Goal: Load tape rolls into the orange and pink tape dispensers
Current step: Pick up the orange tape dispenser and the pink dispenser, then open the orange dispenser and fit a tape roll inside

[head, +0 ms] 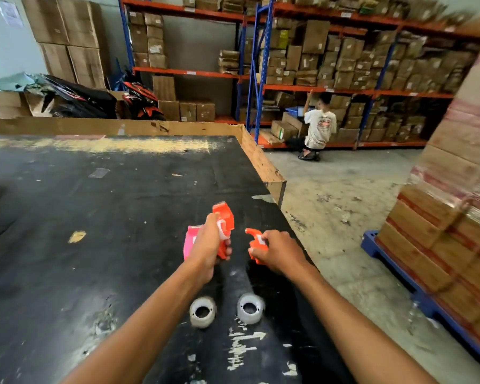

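My left hand grips the body of an orange tape dispenser above the black table. A pink tape dispenser sits just left of that hand, partly hidden by it. My right hand holds a separate orange dispenser piece a little to the right. Two clear tape rolls lie flat on the table nearer to me: the left tape roll and the right tape roll. Both rolls lie apart from my hands.
The table's right edge drops to a concrete floor. A wrapped pallet of cartons stands at the right on a blue base. Shelving with cartons fills the back, where a person kneels. A cardboard rim borders the table's far side.
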A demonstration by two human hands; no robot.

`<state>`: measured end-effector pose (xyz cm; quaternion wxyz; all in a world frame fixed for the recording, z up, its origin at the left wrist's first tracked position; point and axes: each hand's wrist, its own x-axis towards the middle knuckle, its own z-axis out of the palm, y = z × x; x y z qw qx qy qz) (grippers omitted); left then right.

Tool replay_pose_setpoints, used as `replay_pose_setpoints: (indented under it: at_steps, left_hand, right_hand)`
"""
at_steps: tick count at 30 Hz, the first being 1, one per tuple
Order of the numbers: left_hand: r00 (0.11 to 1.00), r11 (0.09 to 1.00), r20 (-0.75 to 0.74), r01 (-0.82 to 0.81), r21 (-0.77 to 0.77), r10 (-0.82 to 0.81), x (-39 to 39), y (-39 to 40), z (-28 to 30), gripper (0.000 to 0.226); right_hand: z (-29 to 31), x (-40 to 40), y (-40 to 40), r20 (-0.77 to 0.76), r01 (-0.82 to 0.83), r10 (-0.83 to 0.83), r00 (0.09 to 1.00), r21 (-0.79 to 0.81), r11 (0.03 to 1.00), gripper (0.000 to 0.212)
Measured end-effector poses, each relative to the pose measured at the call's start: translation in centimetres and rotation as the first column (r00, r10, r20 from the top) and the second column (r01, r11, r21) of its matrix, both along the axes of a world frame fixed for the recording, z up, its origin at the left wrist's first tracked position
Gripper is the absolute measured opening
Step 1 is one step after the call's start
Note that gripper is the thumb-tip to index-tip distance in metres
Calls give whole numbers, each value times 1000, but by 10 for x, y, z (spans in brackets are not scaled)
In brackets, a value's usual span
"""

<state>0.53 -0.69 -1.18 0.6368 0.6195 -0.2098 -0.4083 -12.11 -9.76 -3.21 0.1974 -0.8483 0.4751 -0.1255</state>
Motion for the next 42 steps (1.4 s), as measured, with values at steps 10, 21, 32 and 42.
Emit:
replay_pose_setpoints:
  at_steps: [10, 21, 32, 42]
  left_hand:
    - [998, 999, 36, 52, -1, -51, 4, 12, 0, 35]
    - [952, 989, 271, 147, -5, -140, -8, 8, 6, 45]
    - [988, 995, 116, 98, 34, -101, -24, 3, 0, 43]
    - [994, 994, 6, 105, 37, -105, -13, 19, 7, 45]
  right_hand:
    - [29, 6, 25, 523, -127, 62, 850, 90, 988, 30]
    - [52, -12, 43, 595, -361, 157, 788, 240, 901, 23]
    - [35, -57, 48, -527, -168, 223, 820, 152, 974, 37]
    - [33, -21, 60, -434, -469, 476, 765, 132, 873, 53]
